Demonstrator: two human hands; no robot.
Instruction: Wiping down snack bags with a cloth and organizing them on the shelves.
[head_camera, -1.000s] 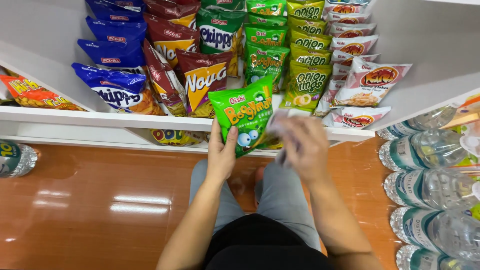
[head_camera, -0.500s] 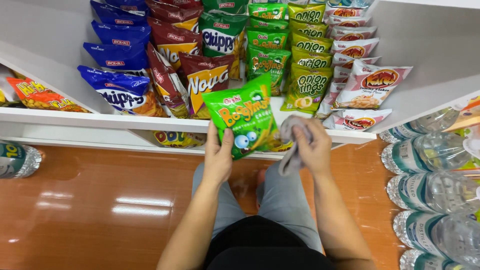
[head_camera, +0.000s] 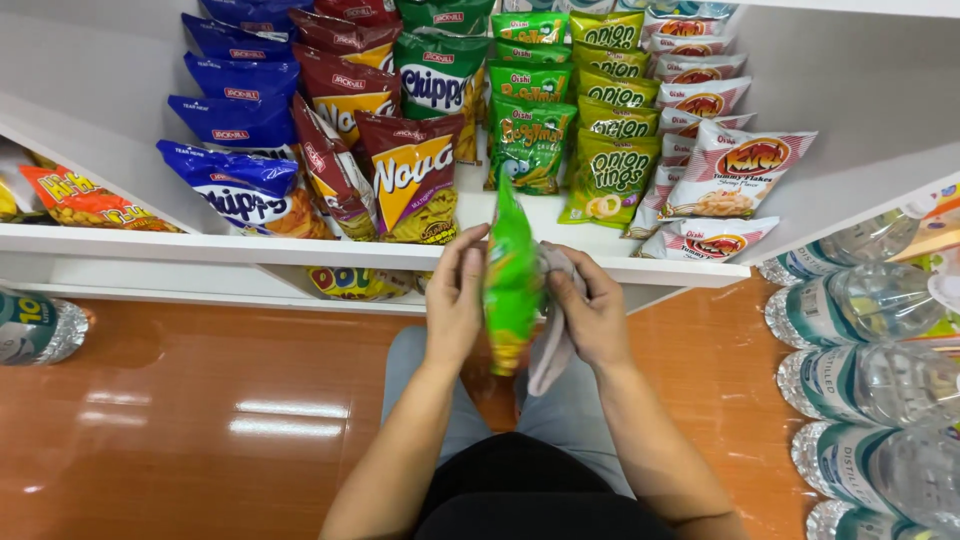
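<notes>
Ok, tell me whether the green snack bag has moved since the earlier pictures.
Yes. The green snack bag has turned edge-on between both hands and dropped lower against the white shelf edge.

hands (head_camera: 455, 300): 2 | held green snack bag (head_camera: 512, 280): 1 | grey cloth (head_camera: 553, 340): 1

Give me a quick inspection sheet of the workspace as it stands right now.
Surface: white shelf, front edge bare; glossy orange floor below.
Job's things: green snack bag held edge-on; grey cloth against it.
Clutter: rows of snack bags on the shelf; water bottles lying at right, one bottle at left.
Hands: left hand grips the bag; right hand holds the cloth.
Cables: nothing seen.
Surroundings: the person's knees under the shelf edge.
</notes>
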